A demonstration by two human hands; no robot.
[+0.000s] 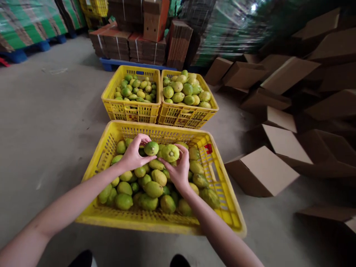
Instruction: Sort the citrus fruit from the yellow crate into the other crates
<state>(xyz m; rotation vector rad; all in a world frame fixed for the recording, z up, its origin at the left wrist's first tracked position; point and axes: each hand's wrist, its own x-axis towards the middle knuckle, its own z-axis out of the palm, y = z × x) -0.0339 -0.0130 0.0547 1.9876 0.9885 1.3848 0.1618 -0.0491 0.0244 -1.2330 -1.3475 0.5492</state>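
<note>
My left hand [136, 152] is closed around a green lemon [151, 148], its thumb below and fingers behind. Just to the right, my right hand [179, 165] grips a yellow-green lemon [170, 153] between thumb and fingers. Both fruits are held side by side above the near yellow crate [161, 224]. Inside that crate lie many more lemons [153, 189], from green to yellow, partly covered by my hands and forearms. A red tag [208, 148] shows on the crate's right inner wall.
Behind stand two more yellow crates: the left one [130, 107] holds small green fruit, the right one [186, 111] larger lemons. Open cardboard boxes [269, 170] crowd the right side. Bundled flat cartons [147, 50] sit on a blue pallet [108, 63] at the back.
</note>
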